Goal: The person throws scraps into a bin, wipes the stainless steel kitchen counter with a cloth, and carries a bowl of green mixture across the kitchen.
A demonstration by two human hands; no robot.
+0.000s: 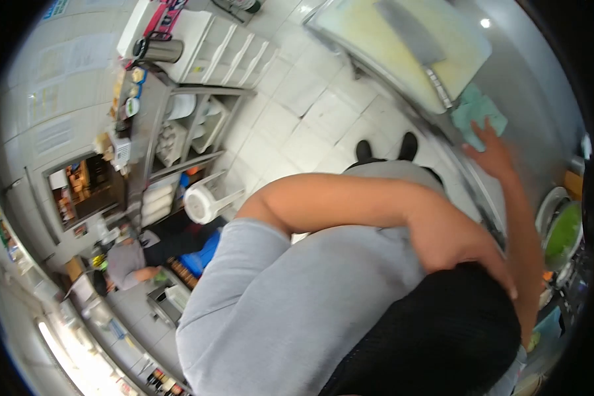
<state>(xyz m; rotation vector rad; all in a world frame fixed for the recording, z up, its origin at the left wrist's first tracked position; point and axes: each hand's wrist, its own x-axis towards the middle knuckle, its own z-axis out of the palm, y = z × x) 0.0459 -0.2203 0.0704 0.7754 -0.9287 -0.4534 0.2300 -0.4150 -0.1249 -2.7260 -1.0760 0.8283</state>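
Note:
My right hand (491, 153) reaches over the metal counter at the right, fingers spread. Its fingertips touch the lower edge of a folded pale green cloth (476, 113). Beside the cloth, a cleaver (412, 30) with a wide blade lies on a yellowed white cutting board (350, 33), its handle pointing toward the cloth. My left arm is bent across my chest. My left hand (461, 249) is up against the front of my black cap (435, 330). One finger extends past the cap near my right forearm; the cap hides most of the others.
A metal counter (541, 86) runs along my right, with a bowl of green food (562, 234) farther along. White floor tiles (317, 109) lie ahead. On the left are a metal shelf unit (162, 119), a white stool (203, 201) and another person (127, 264).

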